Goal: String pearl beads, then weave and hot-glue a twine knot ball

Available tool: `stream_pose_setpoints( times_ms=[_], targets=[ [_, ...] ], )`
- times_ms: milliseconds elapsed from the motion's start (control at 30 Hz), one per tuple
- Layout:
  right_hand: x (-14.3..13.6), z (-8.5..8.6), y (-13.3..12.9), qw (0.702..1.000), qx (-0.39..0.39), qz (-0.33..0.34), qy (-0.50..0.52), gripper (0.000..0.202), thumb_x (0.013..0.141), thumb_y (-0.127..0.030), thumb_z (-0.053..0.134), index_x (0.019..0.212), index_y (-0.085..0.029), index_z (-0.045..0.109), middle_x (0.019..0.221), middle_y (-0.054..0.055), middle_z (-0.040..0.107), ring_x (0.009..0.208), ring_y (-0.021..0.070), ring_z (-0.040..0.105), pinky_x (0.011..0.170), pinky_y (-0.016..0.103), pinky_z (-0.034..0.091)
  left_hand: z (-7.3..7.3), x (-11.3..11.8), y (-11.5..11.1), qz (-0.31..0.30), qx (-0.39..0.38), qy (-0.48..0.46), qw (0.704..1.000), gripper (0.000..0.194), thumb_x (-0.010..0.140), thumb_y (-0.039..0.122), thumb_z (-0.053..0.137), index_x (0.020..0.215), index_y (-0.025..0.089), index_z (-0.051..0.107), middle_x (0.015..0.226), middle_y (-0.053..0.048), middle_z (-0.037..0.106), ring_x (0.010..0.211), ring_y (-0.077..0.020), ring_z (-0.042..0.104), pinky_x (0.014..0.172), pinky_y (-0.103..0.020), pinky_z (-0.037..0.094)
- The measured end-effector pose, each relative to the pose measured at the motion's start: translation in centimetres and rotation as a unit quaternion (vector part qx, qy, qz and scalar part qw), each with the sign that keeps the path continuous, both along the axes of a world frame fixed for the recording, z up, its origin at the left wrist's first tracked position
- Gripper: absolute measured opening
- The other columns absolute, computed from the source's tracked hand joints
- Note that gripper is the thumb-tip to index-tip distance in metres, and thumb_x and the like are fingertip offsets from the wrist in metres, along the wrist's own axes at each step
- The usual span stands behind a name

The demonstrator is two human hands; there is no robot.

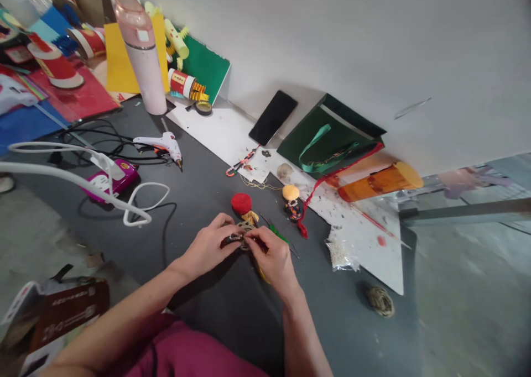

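Observation:
My left hand and my right hand meet low over the grey table, both with fingers pinched. Between them is a small brown-and-beige cord piece, partly covered by my fingertips; its exact kind is unclear. Just beyond it lie a red round piece and a tan bit below that. Close to my right hand are a green item and thin pointed tools, with something yellow half hidden under the palm. Farther right stands a small dark patterned figure with a yellow round top.
A white glue gun, a purple power strip with loose cables and a pink bottle stand left. Along the wall are a black phone, a green gift bag and an orange tube. A twine ball lies right.

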State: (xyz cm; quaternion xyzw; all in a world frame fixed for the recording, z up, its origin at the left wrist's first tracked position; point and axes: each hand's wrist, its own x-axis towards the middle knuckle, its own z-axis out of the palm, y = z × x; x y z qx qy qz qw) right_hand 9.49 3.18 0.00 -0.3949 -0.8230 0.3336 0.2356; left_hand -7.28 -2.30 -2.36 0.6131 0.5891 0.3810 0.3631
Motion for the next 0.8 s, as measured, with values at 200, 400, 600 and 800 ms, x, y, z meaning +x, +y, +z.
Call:
stream_pose_setpoints(
  times_ms=[200,400,600,800],
  targets=[
    [0.2,1.6,-0.7,0.998,-0.033,0.042,0.020,0.024,0.087,-0.014,0.051,0.109,-0.021,0.057,0.090,0.005,0.065,0.072,0.0160,0.061,0.067,0.027,0.052,0.6,0.0,0.1,-0.010,-0.034,-0.048,0.998,0.016,0.087,0.023,0.051,0.086,0.018,0.067,0.088,-0.004,0.063,0.068,-0.0125,0.056,0.067,-0.024,0.046],
    [0.2,2.4,-1.1,0.998,-0.012,0.057,0.024,0.025,0.092,-0.013,0.045,0.112,-0.021,0.057,0.104,0.007,0.068,0.093,0.0187,0.065,0.083,0.031,0.052,1.8,-0.2,0.1,-0.023,-0.095,-0.147,0.984,0.031,0.093,0.032,0.038,0.106,0.016,0.062,0.076,-0.001,0.062,0.055,-0.0102,0.051,0.055,-0.022,0.041],
    [0.0,2.8,-1.3,0.998,-0.029,0.052,0.019,0.017,0.090,-0.016,0.053,0.104,-0.022,0.059,0.089,0.004,0.069,0.078,0.0168,0.066,0.072,0.028,0.053,2.5,-0.4,0.2,-0.078,-0.131,-0.172,0.973,0.041,0.093,0.044,0.035,0.078,0.015,0.059,0.054,0.004,0.047,0.048,-0.0091,0.043,0.051,-0.021,0.035],
    [0.1,3.3,-1.5,0.997,-0.023,0.068,0.013,0.026,0.091,-0.010,0.044,0.110,-0.021,0.057,0.098,0.005,0.069,0.087,0.0166,0.066,0.079,0.028,0.053,2.2,-0.7,0.1,-0.080,-0.133,-0.222,0.963,0.042,0.092,0.047,0.039,0.084,0.013,0.062,0.070,-0.001,0.059,0.053,-0.0083,0.046,0.052,-0.021,0.037]
  ],
)
